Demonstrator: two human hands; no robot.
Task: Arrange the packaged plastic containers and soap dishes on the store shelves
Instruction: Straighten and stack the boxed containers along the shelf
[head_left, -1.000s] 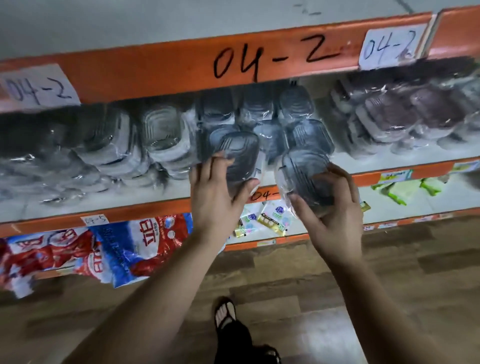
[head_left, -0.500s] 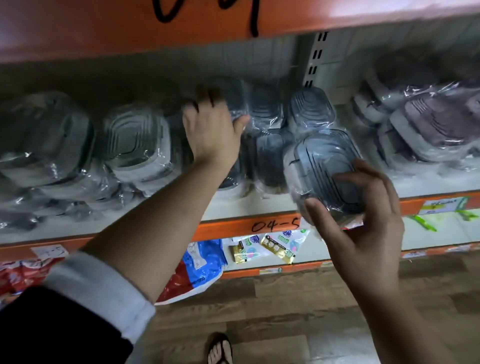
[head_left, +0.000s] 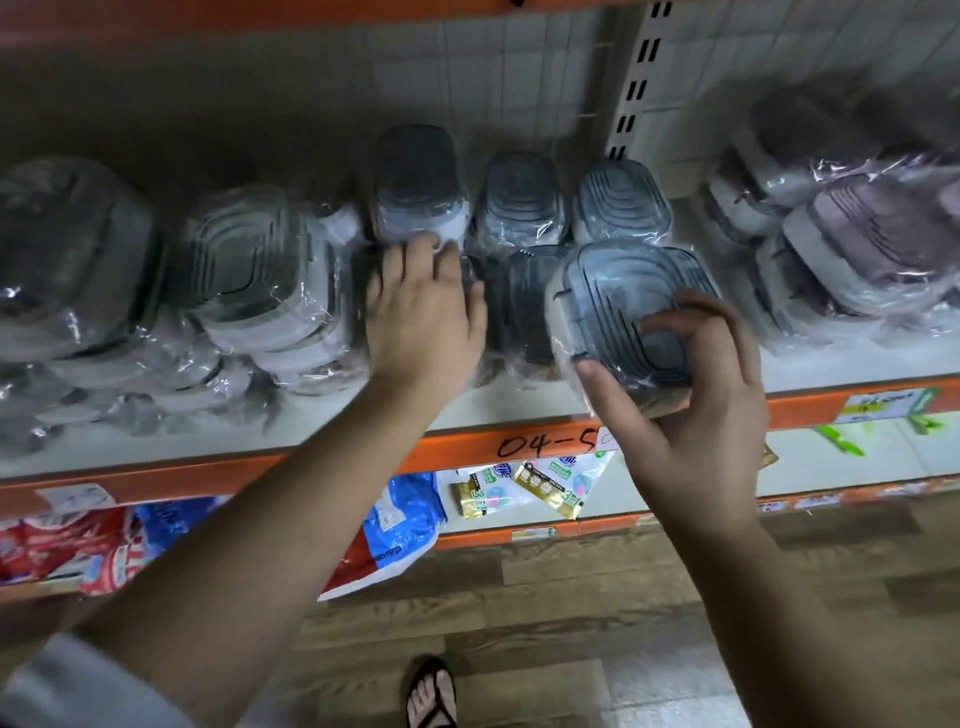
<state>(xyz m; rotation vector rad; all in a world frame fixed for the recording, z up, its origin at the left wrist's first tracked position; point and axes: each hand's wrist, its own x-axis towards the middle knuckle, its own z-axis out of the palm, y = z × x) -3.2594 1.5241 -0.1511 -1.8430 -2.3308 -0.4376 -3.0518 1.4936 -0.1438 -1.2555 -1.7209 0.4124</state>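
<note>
My right hand (head_left: 691, 415) grips a plastic-wrapped dark blue-grey soap dish (head_left: 623, 306) just above the shelf's front edge, thumb on its near side and fingers curled over its top. My left hand (head_left: 423, 317) reaches into the shelf and rests on a wrapped dark dish that it mostly hides, fingertips touching the wrapped blue-grey dish (head_left: 418, 192) standing behind it. Two more blue-grey dishes (head_left: 519, 202) stand upright at the back. Wrapped grey-lidded containers (head_left: 249, 265) are piled at the left, purple soap dishes (head_left: 872, 244) at the right.
The shelf (head_left: 519, 410) has an orange front edge marked "04-5". A slotted upright (head_left: 636, 78) divides the back wall. On the lower shelf lie red and blue bags (head_left: 400, 519) and small sachets (head_left: 530, 483). My sandalled foot (head_left: 431, 696) stands on the wooden floor.
The view has closed in on the shelf. My left hand has drawn back from the rear dishes to the front row. My right hand has lifted its dish to the shelf edge.
</note>
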